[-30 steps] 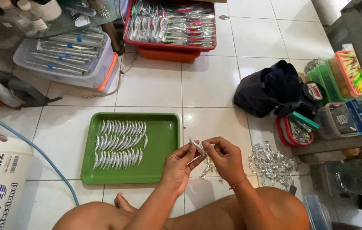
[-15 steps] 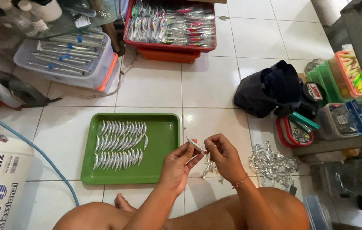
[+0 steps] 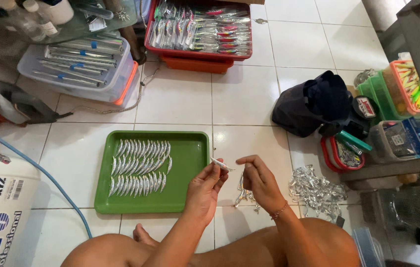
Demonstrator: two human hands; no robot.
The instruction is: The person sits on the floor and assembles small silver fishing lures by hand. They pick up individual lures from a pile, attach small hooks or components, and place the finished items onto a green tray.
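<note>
Right hand (image 3: 259, 182) now off silver lure (image 3: 220, 164), left hand's (image 3: 205, 188) grip unchanged.

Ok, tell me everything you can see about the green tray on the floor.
The green tray is a shallow rectangular plastic-looking tray with a raised rim and rounded corners. It lies flat on the white tiled floor, left of the hands. Three neat rows of small silvery fish-shaped lures fill its left half; the right half is bare. Neither hand touches it.

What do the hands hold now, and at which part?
The left hand pinches a small silver fish-shaped lure at its near end. The right hand holds nothing visible.
</note>
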